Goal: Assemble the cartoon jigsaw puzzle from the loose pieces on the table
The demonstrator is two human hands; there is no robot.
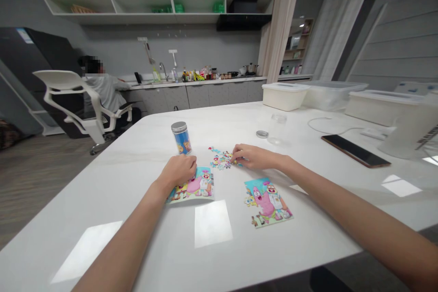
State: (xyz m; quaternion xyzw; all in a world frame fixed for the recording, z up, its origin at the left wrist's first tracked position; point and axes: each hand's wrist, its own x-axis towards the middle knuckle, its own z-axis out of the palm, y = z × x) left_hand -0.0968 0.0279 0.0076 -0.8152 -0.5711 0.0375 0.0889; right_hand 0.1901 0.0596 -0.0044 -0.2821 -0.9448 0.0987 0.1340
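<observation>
As I look down at the white bench, my left hand and my right hand are apart. My left hand sits on the top edge of a shiny picture card, but I cannot tell if it grips the card. The fingertips of my right hand touch a small heap of loose puzzle pieces, but I cannot tell if they pinch one.

The heap lies near the middle of the bench, between my hands. Closer to me, on the right, lies a puzzle that is mostly put together. It shows a big pink star and a friend on a blue sky. Its left side looks bumpy and broken, so some pieces are not in yet. Most of the picture is done, and the heap is what is left. The card shows the same bright picture.

A blue can with a silver top stands just past my left hand. Farther along are a clear jar and a round metal lid. A dark phone lies near the right edge, and white bins sit at the far corner.
</observation>
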